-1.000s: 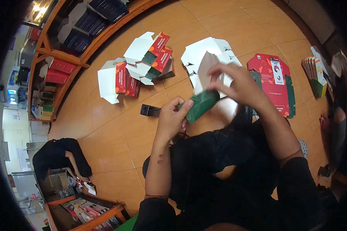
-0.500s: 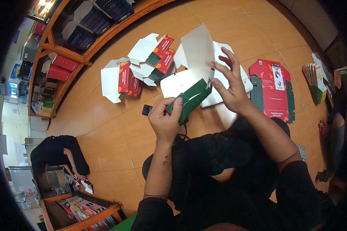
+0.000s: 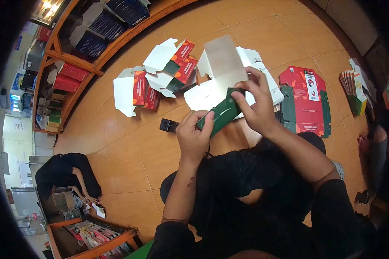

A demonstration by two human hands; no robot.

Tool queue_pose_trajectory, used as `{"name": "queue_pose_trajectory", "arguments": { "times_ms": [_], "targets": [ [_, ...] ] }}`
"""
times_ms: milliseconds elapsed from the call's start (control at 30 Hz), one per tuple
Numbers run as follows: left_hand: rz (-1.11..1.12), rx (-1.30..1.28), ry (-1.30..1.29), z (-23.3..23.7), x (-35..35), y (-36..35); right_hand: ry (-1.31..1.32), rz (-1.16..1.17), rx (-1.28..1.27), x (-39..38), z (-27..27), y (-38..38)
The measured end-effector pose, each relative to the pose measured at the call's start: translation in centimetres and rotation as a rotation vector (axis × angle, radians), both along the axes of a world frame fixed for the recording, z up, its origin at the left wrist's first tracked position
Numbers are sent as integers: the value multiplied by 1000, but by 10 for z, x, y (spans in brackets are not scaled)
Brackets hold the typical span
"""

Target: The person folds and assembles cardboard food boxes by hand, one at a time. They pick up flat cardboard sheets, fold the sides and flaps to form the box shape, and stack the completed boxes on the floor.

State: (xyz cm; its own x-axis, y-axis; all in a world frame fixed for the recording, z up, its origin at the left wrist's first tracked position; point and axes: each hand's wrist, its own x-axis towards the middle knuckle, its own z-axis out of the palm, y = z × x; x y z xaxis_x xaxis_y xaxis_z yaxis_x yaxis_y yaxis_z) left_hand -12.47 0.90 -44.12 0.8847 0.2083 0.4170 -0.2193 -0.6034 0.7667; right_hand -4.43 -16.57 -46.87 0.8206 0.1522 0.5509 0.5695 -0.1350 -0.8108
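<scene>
Between my hands is a partly folded cardboard box (image 3: 222, 113), green on its outer side and white inside, with a tall white flap standing up at the back. My left hand (image 3: 193, 131) pinches the green side's near left end, thumb on top. At the other end, my right hand (image 3: 256, 101) has its thumb on the green panel and its fingers curled over the corner. Flat white box blanks (image 3: 268, 82) lie on the floor behind my right hand. To the right rests a flat red and green box blank (image 3: 304, 103).
Folded red boxes (image 3: 183, 60) with raised white flaps stand on the floor to the left. A small black device (image 3: 168, 125) lies near my left hand. Wooden shelves (image 3: 78, 64) hold more boxes. Another person (image 3: 67, 175) bends over at lower left. Folded cartons (image 3: 352, 90) stand at far right.
My right hand has come down from the white flap onto the green side and closed on its corner. My left hand has shifted slightly right. The green side now looks more folded.
</scene>
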Motion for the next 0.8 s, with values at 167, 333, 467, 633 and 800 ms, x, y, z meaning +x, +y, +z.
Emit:
{"name": "queue_pose_trajectory", "arguments": {
  "times_ms": [167, 333, 467, 633, 800],
  "targets": [
    [20, 26, -83, -5, -4, -3, 2, 137, -50, 2, 4, -3],
    [-26, 152, -204, -9, -5, -4, 10, 324, -58, 1, -3, -3],
    [-185, 274, -276, -7, 1, -13, 187, 277, 33, -9, 9, 2],
    [49, -73, -367, -27, -1, -13, 565, 208, 434, 17, -11, -8],
    [42, -1082, 167, -22, 18, 47, 656, 332, 472, 32, -23, -23]
  ]
}}
